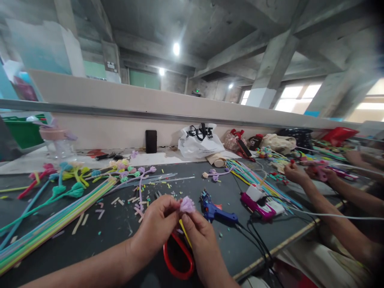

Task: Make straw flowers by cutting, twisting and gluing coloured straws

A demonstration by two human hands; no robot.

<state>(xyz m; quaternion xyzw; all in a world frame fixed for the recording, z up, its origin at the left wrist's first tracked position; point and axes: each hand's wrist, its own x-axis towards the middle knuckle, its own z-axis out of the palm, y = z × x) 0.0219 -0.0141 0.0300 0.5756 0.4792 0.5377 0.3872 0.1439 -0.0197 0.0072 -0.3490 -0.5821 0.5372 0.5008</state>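
Two bare hands are at work over the dark surface, joined at one lilac fuzzy flower. The flower is held up between them, clear of the surface. Left hand: fingers pinched together at the flower's left edge. Right hand: fingers clamped at its base, thumb on the near side; a yellow strip slants down beside them. Scissors with red handles lie beneath both hands, partly hidden. A blue glue gun rests just right of the right hand, with a magenta power strip farther right. Left of the hands: a bundle of coloured stems, finished-looking fuzzy flowers in several colours and scattered offcuts. A black phone stands upright against the partition. At far right, a co-worker's hand holds a small red item, near a pink glue gun.
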